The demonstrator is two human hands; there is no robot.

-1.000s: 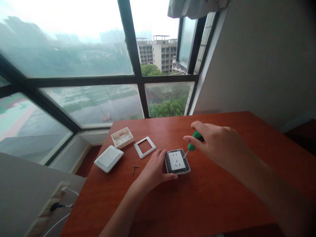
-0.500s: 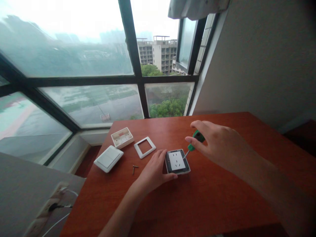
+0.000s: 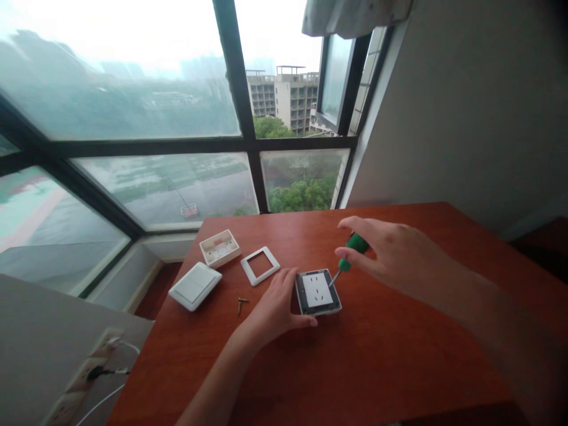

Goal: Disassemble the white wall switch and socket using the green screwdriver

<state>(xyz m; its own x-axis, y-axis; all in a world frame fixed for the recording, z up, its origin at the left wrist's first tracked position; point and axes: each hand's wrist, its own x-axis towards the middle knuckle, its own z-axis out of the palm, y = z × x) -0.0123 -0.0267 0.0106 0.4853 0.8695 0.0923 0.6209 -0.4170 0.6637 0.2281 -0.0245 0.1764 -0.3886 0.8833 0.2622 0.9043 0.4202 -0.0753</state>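
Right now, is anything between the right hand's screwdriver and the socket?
Nothing visible. The screwdriver slants down from the right hand, its tip apparently meeting the right side of the socket. The left hand grips the socket's left side, clear of the tip; the white frame lies farther left.

Pale daylight floods through window (image 3: pixel 190 147), sky (image 3: pixel 279 29) beyond blown white; wall (image 3: pixel 465 112) right of window dim, grey. Faint sheen on tabletop (image 3: pixel 377 361) just below window, near side darker. Wide-angle distortion; detail soft.
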